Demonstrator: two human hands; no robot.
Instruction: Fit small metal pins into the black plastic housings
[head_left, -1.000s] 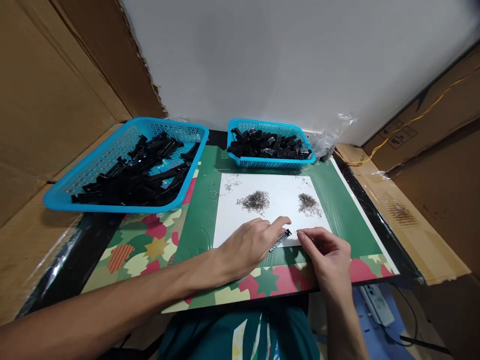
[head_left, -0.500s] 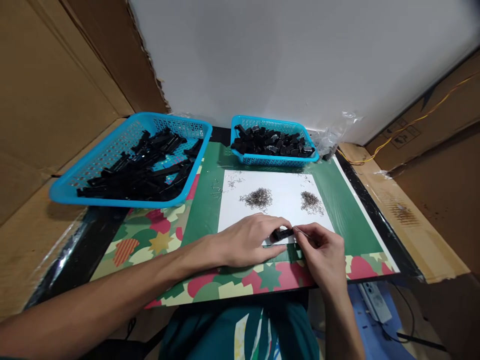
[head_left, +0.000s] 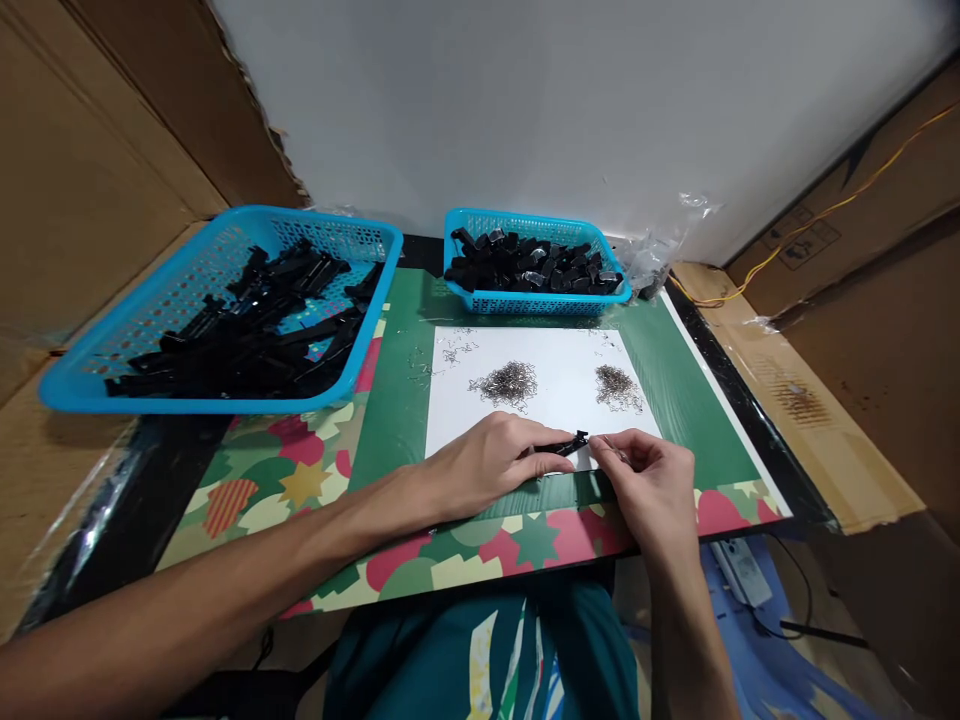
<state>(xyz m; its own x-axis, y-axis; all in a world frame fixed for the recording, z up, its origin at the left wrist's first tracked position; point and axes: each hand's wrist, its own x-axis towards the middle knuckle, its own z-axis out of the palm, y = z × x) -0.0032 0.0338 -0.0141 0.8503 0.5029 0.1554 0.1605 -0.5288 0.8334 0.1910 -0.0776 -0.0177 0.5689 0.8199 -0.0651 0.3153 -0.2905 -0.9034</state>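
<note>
A small black plastic part (head_left: 562, 448) is pinched between the thumb and fingers of my left hand (head_left: 491, 462), and its notched end sticks out to the right. My right hand (head_left: 651, 478) is closed with thumb and index finger together, close by that end. Whatever is between those fingertips is too small to make out. Both hands are over the near edge of a white sheet of paper (head_left: 559, 400). Beyond them on the sheet lie a larger pile of tiny bent wire pieces (head_left: 510, 384) and a smaller wire pile (head_left: 617, 386) at the right.
A large blue basket (head_left: 49, 388) of long black parts stands at the left. Behind the paper is a smaller blue basket (head_left: 544, 306) of short black parts, with a clear plastic bag (head_left: 651, 262) beside it. Cardboard (head_left: 814, 400) borders the table's right side.
The black part has turned in my left hand, so its notched end now points up and right. My right fingertips have drawn slightly back from it. The camera view has shifted a little.
</note>
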